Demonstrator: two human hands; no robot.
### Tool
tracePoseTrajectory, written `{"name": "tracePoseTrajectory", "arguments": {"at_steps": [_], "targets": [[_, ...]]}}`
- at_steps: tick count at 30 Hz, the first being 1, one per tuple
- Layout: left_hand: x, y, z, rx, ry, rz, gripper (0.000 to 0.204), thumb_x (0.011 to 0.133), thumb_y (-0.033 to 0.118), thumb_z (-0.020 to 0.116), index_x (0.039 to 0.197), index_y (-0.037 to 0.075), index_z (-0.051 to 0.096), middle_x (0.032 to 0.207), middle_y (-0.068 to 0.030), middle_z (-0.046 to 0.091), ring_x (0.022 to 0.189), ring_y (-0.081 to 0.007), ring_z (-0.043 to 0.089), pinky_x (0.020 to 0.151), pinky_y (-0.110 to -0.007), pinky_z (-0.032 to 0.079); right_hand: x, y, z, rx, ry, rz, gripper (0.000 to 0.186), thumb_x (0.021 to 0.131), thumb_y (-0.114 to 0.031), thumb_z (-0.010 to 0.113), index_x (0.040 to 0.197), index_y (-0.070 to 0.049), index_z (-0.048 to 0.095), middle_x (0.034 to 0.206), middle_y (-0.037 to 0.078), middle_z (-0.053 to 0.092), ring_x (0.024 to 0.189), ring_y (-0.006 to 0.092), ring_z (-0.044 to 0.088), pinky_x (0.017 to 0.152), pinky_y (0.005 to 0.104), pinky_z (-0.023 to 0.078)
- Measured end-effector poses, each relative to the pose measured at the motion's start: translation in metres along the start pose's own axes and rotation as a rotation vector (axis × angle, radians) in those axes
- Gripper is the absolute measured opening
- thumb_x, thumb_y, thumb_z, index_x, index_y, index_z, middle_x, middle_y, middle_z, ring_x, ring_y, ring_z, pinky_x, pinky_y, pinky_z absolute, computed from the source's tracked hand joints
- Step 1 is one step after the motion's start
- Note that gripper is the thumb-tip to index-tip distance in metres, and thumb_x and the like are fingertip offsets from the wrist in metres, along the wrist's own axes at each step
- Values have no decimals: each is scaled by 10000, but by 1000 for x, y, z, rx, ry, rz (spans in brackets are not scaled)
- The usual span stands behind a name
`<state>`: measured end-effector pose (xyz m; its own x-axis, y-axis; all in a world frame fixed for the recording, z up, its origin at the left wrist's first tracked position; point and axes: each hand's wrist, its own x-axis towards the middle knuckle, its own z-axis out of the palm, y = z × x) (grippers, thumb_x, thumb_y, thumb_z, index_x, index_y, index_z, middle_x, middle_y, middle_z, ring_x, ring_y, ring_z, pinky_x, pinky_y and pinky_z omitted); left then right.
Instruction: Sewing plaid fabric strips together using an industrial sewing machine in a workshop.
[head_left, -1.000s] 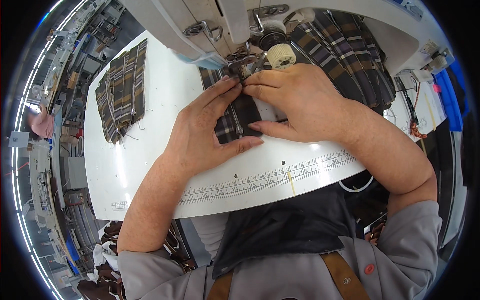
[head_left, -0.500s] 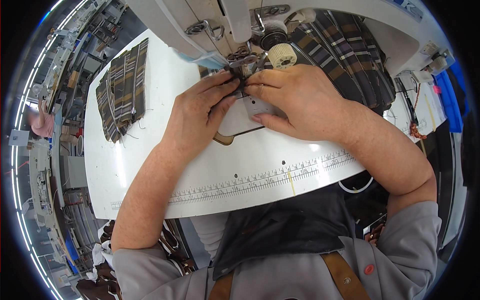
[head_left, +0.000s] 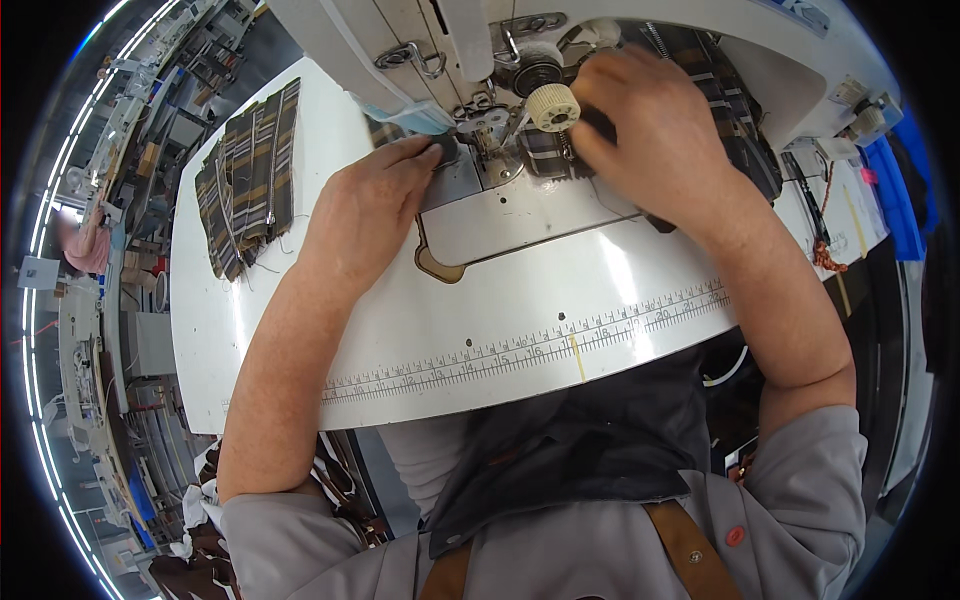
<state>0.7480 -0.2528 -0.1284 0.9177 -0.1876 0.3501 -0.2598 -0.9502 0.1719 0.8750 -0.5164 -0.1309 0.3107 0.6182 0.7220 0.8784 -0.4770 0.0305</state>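
A white sewing machine's needle and presser foot (head_left: 490, 135) stand between my two hands. To the left of the foot, my left hand (head_left: 365, 210) has its fingers together, with thumb and fingertips closed on a small dark fabric piece (head_left: 444, 150). My right hand (head_left: 660, 140) is at the right of the machine's cream dial (head_left: 553, 107), its fingers bent and blurred by motion. Beneath and beside that hand lies striped plaid fabric with a metal zipper (head_left: 548, 155). Whether the right fingers grip the fabric is hidden.
Plaid pieces with a zipper (head_left: 250, 180) lie stacked on the white table (head_left: 380, 390) at left. More plaid fabric (head_left: 715, 80) sits behind my right hand under the machine arm. A printed ruler runs along the front edge; a blue bin (head_left: 893, 200) is far right.
My right hand has moved away from the needle, rightward and farther back, toward the plaid pieces. My left hand has slid slightly left. Plaid fabric now shows right of the foot.
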Motion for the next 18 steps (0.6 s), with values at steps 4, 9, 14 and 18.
{"name": "tracePoseTrajectory", "arguments": {"at_steps": [4, 9, 14, 18], "targets": [[-24, -26, -9, 115, 26, -57, 249, 971, 40, 681, 1209, 25, 752, 1260, -149, 736, 1064, -363, 724, 974, -416, 590, -5, 21, 3, -220, -29, 128, 373, 827, -366, 836, 1027, -64, 748, 1054, 79, 714, 1062, 278, 683, 894, 433, 543], [-66, -71, -22, 541, 112, -141, 229, 1009, 113, 647, 1196, 58, 767, 1221, -106, 749, 1105, -304, 707, 1149, -496, 444, -3, 26, 9, -327, -40, 165, 591, 770, -544, 859, 1052, -37, 747, 1087, 95, 711, 1112, 290, 667, 930, 448, 531], [-74, -60, -24, 565, 126, -222, 265, 987, 129, 665, 1227, 71, 760, 1289, -83, 713, 1243, -265, 648, 1199, -513, 374, -1, 24, 2, -230, -183, 291, 579, 769, -580, 847, 1007, -59, 762, 1042, 95, 718, 1088, 291, 675, 909, 446, 534], [-62, -2, -19, 449, 114, -11, 318, 972, 133, 687, 1286, 95, 719, 1402, -81, 658, 1306, -271, 615, 1196, -522, 367, 2, 27, -4, -228, -280, 366, 536, 776, -558, 847, 915, -54, 727, 947, 85, 684, 997, 292, 668, 885, 460, 511]]}}
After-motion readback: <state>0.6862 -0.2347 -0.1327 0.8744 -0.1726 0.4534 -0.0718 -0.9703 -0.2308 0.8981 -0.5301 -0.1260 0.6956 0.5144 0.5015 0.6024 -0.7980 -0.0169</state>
